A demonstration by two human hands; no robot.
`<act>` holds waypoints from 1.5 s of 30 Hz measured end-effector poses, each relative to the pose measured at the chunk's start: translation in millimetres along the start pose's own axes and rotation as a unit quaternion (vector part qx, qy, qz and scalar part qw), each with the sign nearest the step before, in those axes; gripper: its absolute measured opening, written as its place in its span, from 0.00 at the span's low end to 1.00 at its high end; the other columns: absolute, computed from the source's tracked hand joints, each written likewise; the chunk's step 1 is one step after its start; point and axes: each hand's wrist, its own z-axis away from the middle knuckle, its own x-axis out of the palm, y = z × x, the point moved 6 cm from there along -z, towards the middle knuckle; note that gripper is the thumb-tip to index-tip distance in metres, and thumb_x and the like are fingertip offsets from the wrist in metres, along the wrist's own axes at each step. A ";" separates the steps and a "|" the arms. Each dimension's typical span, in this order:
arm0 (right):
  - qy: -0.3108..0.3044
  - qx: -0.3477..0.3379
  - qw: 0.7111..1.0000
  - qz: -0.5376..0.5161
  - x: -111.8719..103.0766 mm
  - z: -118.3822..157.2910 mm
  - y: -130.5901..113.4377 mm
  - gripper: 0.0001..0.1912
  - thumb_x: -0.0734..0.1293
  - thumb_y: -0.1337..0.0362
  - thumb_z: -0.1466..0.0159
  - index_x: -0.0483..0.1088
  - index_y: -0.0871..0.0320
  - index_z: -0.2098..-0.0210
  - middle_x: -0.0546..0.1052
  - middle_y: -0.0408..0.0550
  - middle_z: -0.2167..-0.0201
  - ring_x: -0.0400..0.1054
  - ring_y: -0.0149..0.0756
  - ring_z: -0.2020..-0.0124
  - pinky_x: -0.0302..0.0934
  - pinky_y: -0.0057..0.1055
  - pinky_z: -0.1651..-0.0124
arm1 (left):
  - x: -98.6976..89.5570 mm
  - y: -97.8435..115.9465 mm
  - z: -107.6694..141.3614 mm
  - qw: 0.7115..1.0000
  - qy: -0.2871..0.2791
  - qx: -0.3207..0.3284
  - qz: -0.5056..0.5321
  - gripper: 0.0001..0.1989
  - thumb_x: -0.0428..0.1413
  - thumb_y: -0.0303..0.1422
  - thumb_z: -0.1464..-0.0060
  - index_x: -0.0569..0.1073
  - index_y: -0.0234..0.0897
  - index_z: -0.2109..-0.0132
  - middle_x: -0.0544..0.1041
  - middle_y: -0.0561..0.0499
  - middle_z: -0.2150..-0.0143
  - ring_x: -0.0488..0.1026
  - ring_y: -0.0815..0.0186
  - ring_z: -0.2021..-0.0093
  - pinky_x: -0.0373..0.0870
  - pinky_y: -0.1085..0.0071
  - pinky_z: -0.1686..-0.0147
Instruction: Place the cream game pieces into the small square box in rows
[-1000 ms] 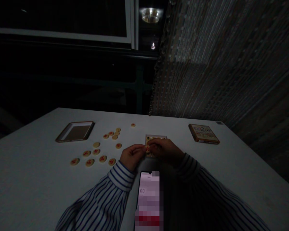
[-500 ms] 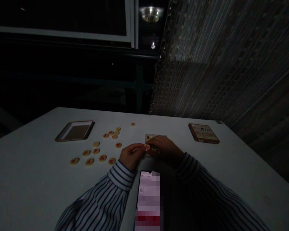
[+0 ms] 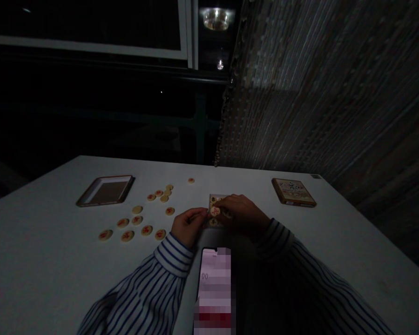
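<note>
Red-inked rnd disc (image 3: 215, 211) at hands (image 3: 188, 226), rect. box (image 3: 220, 195), striped cuffs (image 3: 174, 255)

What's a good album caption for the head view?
Left hand and right hand at a small box of round pieces, more scattered nearby.

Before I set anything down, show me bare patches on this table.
Bare tabletop lies right of the right sleeve, this side of the printed box, and left of the left sleeve, nearer than the loose discs. Crowded: around left hand, right hand, small box and phone.
</note>
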 end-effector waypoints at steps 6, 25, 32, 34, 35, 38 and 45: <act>-0.034 0.041 0.998 0.020 -6.6 3.1 12.2 0.17 0.59 0.60 0.44 0.65 0.59 0.57 0.71 0.50 0.61 0.63 0.35 0.60 0.52 0.31 0.58 | -3.7 -0.9 -1.6 0.999 0.016 0.016 -0.033 0.11 0.57 0.35 0.62 0.73 0.33 0.70 0.76 0.49 0.75 0.71 0.67 0.73 0.67 0.73 0.72; -0.198 0.064 0.972 0.108 7.3 15.6 33.0 0.13 0.56 0.58 0.43 0.68 0.55 0.64 0.73 0.47 0.67 0.66 0.35 0.66 0.52 0.28 0.66 | -6.5 -3.1 -2.6 0.989 0.024 0.053 -0.133 0.11 0.54 0.36 0.61 0.74 0.34 0.71 0.74 0.50 0.78 0.70 0.67 0.74 0.66 0.72 0.72; -0.207 0.062 0.970 0.113 8.1 16.7 31.3 0.12 0.56 0.58 0.43 0.68 0.55 0.66 0.73 0.48 0.65 0.65 0.35 0.63 0.52 0.28 0.64 | -5.3 -2.6 -2.4 0.990 0.014 0.051 -0.132 0.10 0.54 0.36 0.62 0.74 0.34 0.72 0.74 0.51 0.79 0.69 0.68 0.75 0.65 0.74 0.75; -0.210 0.064 0.969 0.116 7.5 16.1 30.6 0.12 0.56 0.59 0.43 0.69 0.55 0.67 0.73 0.48 0.65 0.65 0.35 0.62 0.52 0.29 0.63 | -5.2 -4.0 -2.1 0.990 0.022 0.054 -0.128 0.10 0.54 0.36 0.62 0.74 0.34 0.72 0.74 0.51 0.79 0.68 0.68 0.76 0.65 0.74 0.75; -0.214 0.066 0.968 0.117 7.4 15.9 30.4 0.12 0.57 0.59 0.43 0.69 0.55 0.67 0.73 0.48 0.65 0.65 0.36 0.62 0.52 0.29 0.63 | -4.9 -4.9 -2.1 0.990 0.022 0.053 -0.127 0.10 0.54 0.36 0.62 0.74 0.34 0.72 0.74 0.51 0.79 0.68 0.68 0.76 0.65 0.74 0.75; -0.225 0.067 0.965 0.117 8.7 15.6 30.1 0.12 0.57 0.59 0.44 0.69 0.54 0.68 0.73 0.48 0.66 0.65 0.36 0.62 0.52 0.30 0.63 | -4.2 -6.4 -2.3 0.990 0.017 0.054 -0.127 0.10 0.54 0.36 0.61 0.73 0.34 0.72 0.74 0.51 0.79 0.68 0.68 0.76 0.65 0.74 0.75; -0.227 0.062 0.965 0.116 14.3 17.0 33.4 0.12 0.56 0.59 0.44 0.70 0.54 0.69 0.73 0.48 0.66 0.65 0.36 0.64 0.53 0.30 0.66 | -4.5 -5.6 -2.0 0.990 0.022 0.052 -0.128 0.10 0.55 0.36 0.62 0.74 0.34 0.73 0.73 0.51 0.80 0.68 0.68 0.76 0.64 0.73 0.75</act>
